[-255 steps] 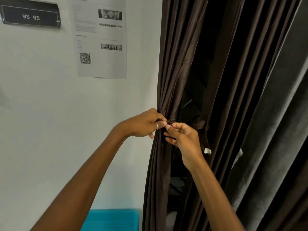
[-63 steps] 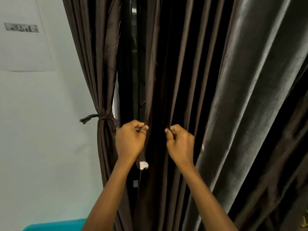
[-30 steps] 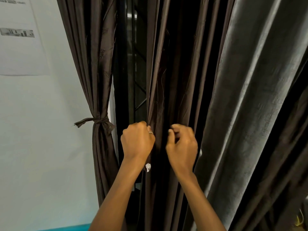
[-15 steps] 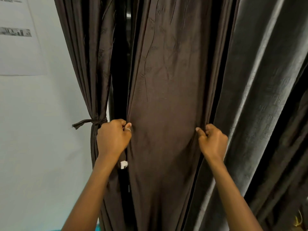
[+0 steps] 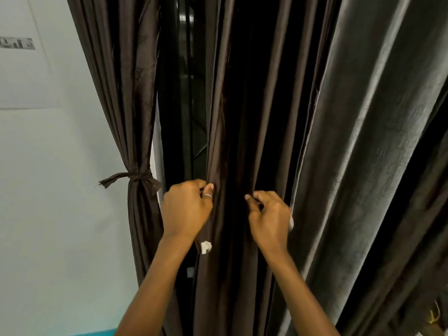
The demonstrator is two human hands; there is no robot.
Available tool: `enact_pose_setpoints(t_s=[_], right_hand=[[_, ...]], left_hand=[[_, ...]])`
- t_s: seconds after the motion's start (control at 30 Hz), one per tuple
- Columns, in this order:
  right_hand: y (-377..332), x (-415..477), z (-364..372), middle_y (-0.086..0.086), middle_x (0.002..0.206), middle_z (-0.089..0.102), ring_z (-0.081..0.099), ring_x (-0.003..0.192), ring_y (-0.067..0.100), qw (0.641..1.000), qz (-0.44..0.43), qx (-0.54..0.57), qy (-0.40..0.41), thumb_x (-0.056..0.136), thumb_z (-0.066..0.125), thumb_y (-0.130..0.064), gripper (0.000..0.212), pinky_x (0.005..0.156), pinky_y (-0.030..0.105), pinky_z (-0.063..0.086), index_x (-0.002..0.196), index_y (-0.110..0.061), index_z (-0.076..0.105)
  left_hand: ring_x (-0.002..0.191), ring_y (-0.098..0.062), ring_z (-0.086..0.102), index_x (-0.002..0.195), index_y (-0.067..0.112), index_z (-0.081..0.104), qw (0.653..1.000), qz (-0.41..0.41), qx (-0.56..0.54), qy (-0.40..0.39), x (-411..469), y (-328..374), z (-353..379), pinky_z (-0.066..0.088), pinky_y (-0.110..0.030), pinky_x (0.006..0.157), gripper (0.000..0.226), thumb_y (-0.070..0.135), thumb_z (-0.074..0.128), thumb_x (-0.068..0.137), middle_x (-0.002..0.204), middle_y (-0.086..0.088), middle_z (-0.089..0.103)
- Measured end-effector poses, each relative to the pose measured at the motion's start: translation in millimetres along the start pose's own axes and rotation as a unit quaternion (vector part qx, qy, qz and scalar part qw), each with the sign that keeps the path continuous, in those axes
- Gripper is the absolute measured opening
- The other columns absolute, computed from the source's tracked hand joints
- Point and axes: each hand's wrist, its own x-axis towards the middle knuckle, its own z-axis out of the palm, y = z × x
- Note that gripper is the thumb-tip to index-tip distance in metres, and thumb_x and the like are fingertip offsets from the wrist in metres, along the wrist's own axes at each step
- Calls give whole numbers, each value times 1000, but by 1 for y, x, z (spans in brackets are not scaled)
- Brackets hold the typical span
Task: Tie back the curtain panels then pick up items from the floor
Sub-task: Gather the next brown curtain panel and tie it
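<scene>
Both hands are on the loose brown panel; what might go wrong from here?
The left hand and right hand pinch only a few folds of the brown panel, so the rest may slip out before tying. The grey curtain hangs right beside the right hand and may get gathered in too.

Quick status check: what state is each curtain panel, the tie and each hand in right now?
left panel, bunched and tied back.
tie, knotted round left panel.
middle panel, gathered in folds, untied.
grey curtain, hanging loose.
left hand, grips middle panel's edge.
right hand, grips middle panel's folds.
</scene>
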Motion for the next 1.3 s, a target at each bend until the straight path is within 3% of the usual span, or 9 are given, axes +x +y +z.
enact_pose_setpoints(t_s=[0.1,0.3,0.4,0.57,0.7,0.87,1.0,1.17,1.3], right_hand=[[-19,-10,14,0,83,66,59,67,8,999,-22,27,-40,93,71,-8,7,65,6,42,93,-10,78],[-30,-16,29,1,82,62,60,65,12,996,-16,58,-70,95,66,-6,16,61,29,54,105,-10,78],[-29,-18,33,1,82,62,60,64,12,996,-14,59,-66,96,66,-6,17,60,27,53,108,-10,78],[-30,-15,35,2,71,57,51,56,12,997,-17,45,-61,95,65,-9,13,53,15,34,89,-10,76],[-29,-13,36,6,66,57,50,53,16,998,-25,39,-41,99,60,-12,25,50,21,29,76,-4,67],[-25,-11,35,2,71,57,52,57,13,997,-19,30,-65,100,62,-17,22,53,11,28,85,-10,76],[-22,-6,32,2,71,57,52,58,12,996,-22,29,-83,97,64,-13,18,53,11,27,83,-10,75],[-16,4,12,0,84,70,65,74,8,983,-61,63,-160,94,69,-10,16,66,21,52,104,-16,80],[-9,-1,-10,-3,105,70,66,92,8,997,-20,22,77,92,74,-17,22,78,21,55,113,-15,74]], left_hand=[[55,-28,55,53,24,38,1000,9,-10,-24,-3,13,7,43,-35,53,50,34,63,94,50,5,46],[46,-13,49,52,29,40,997,30,-61,-27,-4,11,12,30,-25,50,49,27,63,96,48,7,46],[45,-10,49,53,27,48,995,28,-88,-38,-2,6,13,32,-24,50,46,28,62,97,46,6,48],[54,-7,57,76,24,69,997,39,-42,-44,-5,11,13,35,-21,49,38,46,50,100,57,9,58],[59,-8,62,70,23,65,999,22,-3,-29,-3,23,15,52,-28,56,53,68,48,92,59,6,63],[68,-18,66,77,21,70,999,-30,-31,-25,2,28,18,56,-36,62,26,41,63,92,69,3,67],[68,-21,65,74,20,67,999,-22,-14,-24,4,28,20,55,-37,62,25,36,63,92,68,2,66],[63,-23,62,69,18,62,1000,-22,-11,-3,5,23,22,51,-35,56,27,34,63,91,63,2,63],[59,-21,61,67,18,61,999,-33,-19,0,9,17,20,51,-35,55,30,35,63,91,58,3,61]])
